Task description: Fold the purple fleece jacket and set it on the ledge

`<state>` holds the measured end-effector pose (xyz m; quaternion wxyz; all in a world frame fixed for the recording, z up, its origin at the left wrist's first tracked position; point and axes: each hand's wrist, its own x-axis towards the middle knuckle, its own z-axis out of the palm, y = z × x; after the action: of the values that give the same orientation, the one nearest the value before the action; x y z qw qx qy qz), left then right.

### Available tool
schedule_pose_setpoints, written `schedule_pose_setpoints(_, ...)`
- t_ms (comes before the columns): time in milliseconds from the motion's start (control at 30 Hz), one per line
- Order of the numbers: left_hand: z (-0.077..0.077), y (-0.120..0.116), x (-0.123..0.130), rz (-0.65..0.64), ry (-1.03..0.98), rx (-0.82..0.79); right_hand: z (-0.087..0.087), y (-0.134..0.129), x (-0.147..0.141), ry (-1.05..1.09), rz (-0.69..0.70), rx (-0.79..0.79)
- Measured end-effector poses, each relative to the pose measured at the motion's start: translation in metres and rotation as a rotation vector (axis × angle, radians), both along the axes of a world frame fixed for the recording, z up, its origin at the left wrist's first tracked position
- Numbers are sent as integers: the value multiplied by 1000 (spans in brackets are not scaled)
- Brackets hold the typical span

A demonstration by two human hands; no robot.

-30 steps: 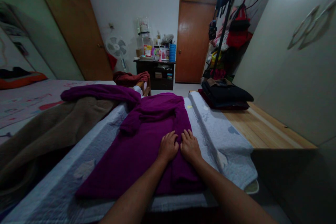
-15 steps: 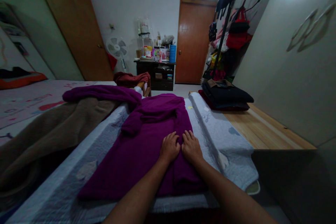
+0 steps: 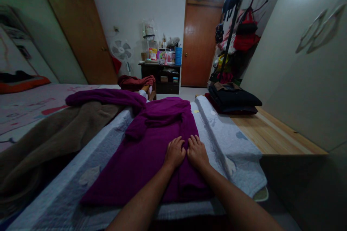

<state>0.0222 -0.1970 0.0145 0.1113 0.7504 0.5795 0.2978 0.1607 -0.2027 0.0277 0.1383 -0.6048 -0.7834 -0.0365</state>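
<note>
Together, the left hand and the right hand rested on the purple clothing, just below the frame's middle. Their fingers were stretched out, a little bent. The clothing lay on a pale blanket; dark folded clothes sat at the right.

The garment is plain deep purple. The quilt is pale grey-blue with darker and whitish motifs; the sheet, pale pink with red figures and lettering. The coat is brown, the door orange-brown, the fan white.
</note>
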Motion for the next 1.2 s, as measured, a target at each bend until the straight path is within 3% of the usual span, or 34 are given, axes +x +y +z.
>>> schedule_pose_setpoints(1200,6,-2,-1,-11,-10,-14,3,-1,-1,16,-18,-14)
